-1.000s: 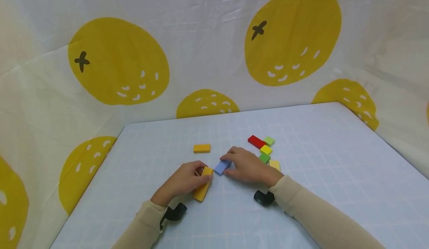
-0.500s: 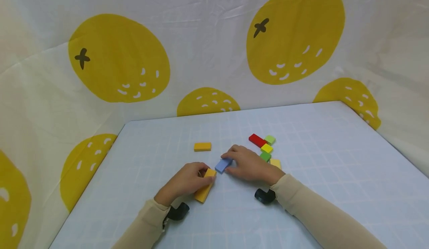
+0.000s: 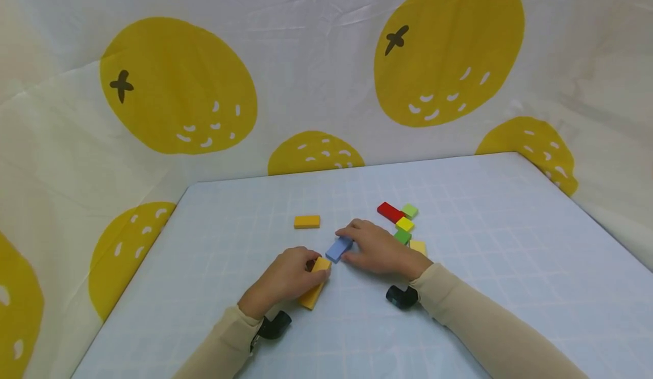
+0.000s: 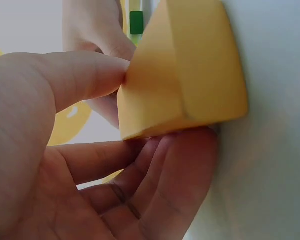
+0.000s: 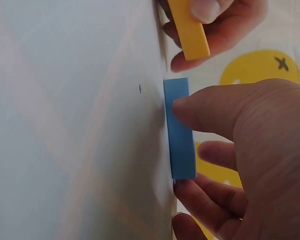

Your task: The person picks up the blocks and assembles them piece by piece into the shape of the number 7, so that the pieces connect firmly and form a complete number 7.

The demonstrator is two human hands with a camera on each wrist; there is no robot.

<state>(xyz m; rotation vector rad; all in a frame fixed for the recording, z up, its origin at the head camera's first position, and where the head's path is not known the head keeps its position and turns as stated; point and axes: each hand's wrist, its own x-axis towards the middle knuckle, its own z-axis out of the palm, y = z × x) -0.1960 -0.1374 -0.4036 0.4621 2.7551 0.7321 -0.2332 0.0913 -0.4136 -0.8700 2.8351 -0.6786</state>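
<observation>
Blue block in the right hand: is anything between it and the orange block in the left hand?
No other block lies between the blue block and the orange block. In the right-wrist view, a fingertip of the left hand shows past the orange end, perhaps in the way.

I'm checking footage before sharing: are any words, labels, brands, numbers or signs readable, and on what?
No words, labels, brands, numbers or signs can be read in any view.
The dark crosses on the patterned backdrop are drawn decoration, not lettering.
In the right wrist view, a speck on the tabletop is too small to make out.
The visible faces of the blue block and the orange block in the left hand show none.
</observation>
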